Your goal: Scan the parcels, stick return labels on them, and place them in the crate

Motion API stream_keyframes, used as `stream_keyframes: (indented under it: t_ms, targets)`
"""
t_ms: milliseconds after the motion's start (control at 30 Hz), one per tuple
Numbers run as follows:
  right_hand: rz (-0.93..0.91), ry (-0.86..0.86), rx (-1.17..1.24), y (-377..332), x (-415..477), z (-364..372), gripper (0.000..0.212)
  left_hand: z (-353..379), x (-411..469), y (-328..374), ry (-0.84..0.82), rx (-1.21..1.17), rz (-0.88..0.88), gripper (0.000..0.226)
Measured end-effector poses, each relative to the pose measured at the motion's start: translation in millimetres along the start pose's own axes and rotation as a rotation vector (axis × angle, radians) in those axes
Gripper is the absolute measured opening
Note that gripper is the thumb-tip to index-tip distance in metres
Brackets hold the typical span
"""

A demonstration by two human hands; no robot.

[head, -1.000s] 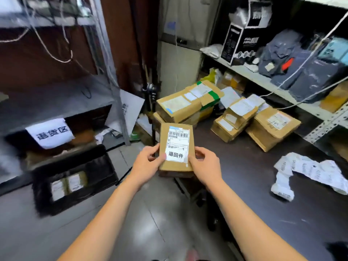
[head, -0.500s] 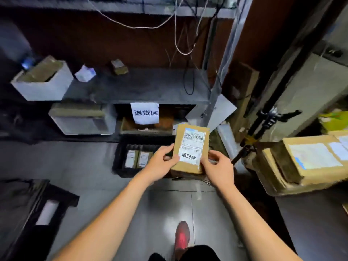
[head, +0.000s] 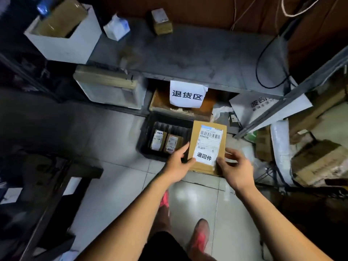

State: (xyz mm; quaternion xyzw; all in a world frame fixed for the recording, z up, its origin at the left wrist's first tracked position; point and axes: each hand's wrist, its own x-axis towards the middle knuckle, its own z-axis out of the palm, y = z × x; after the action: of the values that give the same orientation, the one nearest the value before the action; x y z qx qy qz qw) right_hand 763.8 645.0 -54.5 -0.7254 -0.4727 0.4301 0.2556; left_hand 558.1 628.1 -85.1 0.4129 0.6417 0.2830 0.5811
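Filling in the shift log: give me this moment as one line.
left hand: holds labelled parcel | right hand: holds it | black crate: two parcels inside

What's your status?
Left grip and right grip hold the parcel by its lower corners. Return label on; not yet in the black crate. Two parcels in its left half; right end hidden by the held one.

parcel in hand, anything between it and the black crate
Nothing visible. The left hand and right hand hold the parcel over the right side of the crate. Two labelled parcels lie in its left part; the space under the held one is hidden.
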Motion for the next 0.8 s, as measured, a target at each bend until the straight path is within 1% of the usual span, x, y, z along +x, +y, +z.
stream_keyframes:
  t_ms: [133, 267, 367, 500, 567, 700, 733, 800]
  targets:
    - [0.092, -0.025, 0.062, 21, 55, 51, 0.036, -18, 68, -32, -0.019, -0.010, 0.002, 0.070]
    - [0.117, -0.037, -0.006, 63, 112, 96, 0.046, -24, 132, -72, -0.063, -0.006, -0.029, 0.076]
    - [0.146, -0.055, -0.028, 104, 158, 129, 0.046, -19, 182, -118, -0.090, 0.050, -0.033, 0.076]
    - [0.190, -0.078, -0.051, 159, 214, 172, 0.045, -9, 252, -183, -0.046, 0.141, -0.054, 0.079]
    - [0.221, -0.092, -0.055, 198, 248, 198, 0.044, 4, 296, -223, -0.035, 0.159, -0.076, 0.079]
    - [0.231, -0.140, -0.079, 264, 308, 241, 0.054, 29, 369, -293, -0.014, 0.191, -0.108, 0.079]
    - [0.225, -0.143, -0.090, 281, 324, 249, 0.053, 36, 386, -309, -0.012, 0.192, -0.115, 0.078]
    - [0.194, -0.137, -0.150, 309, 351, 263, 0.043, 47, 416, -337, -0.010, 0.195, -0.125, 0.078]
